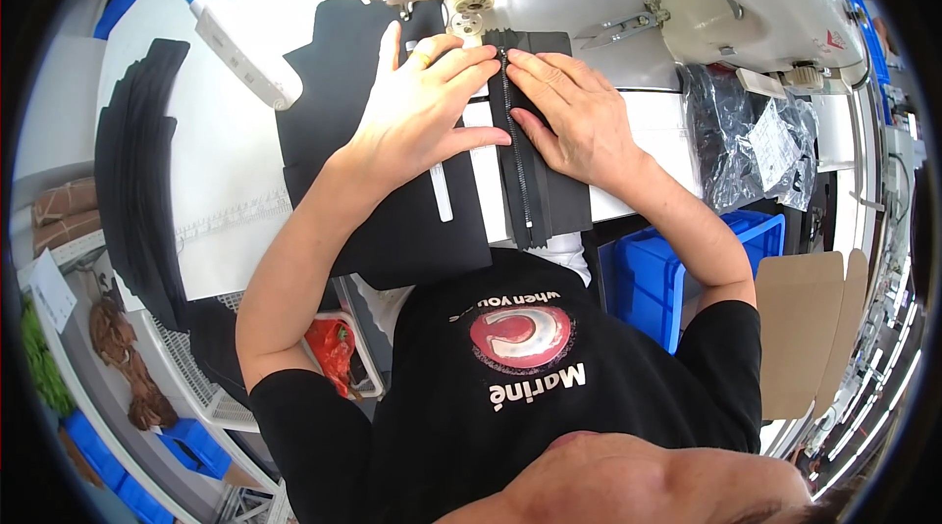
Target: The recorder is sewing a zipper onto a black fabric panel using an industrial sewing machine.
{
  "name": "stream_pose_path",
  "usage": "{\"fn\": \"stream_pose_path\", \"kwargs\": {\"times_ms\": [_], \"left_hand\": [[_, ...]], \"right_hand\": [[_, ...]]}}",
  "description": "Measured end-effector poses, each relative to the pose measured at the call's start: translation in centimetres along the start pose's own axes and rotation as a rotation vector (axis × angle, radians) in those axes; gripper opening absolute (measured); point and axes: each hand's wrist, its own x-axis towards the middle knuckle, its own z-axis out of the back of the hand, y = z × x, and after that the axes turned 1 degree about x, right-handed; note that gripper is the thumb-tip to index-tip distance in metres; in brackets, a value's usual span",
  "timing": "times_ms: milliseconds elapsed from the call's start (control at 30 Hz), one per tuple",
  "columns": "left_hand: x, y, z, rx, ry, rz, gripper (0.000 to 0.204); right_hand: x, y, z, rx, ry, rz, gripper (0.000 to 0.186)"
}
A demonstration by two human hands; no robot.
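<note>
so far the black zipper (517, 146) lies lengthwise on a black fabric panel (535, 190) on the white surface (235, 161), its far end just short of the sewing machine's presser foot (469, 26). the left hand (422, 107) lies flat, fingers spread, on the left fabric piece (392, 220); the right hand (579, 112) lies flat too, fingertips pressing the tape beside the teeth. judging by this, lining-up is nearly done and almost the whole zipper length remains to be stitched. a stack of black cut pieces (137, 171) waits far left, scissors (618, 28) beside the machine, a blue bin (648, 274) near right.
</note>
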Motion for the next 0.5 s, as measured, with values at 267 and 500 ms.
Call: {"fn": "stream_pose_path", "kwargs": {"times_ms": [267,500], "left_hand": [[-7.6,-7.8,4.9,-0.051,0.006,-0.039,0.062],[-12.9,-8.2,2.5,0.129,-0.097,0.119,0.037]], "right_hand": [[0.3,-0.1,0.3,0.010,-0.005,0.027,0.038],[0.0,0.5,0.3,0.009,0.024,-0.050,0.040]]}}
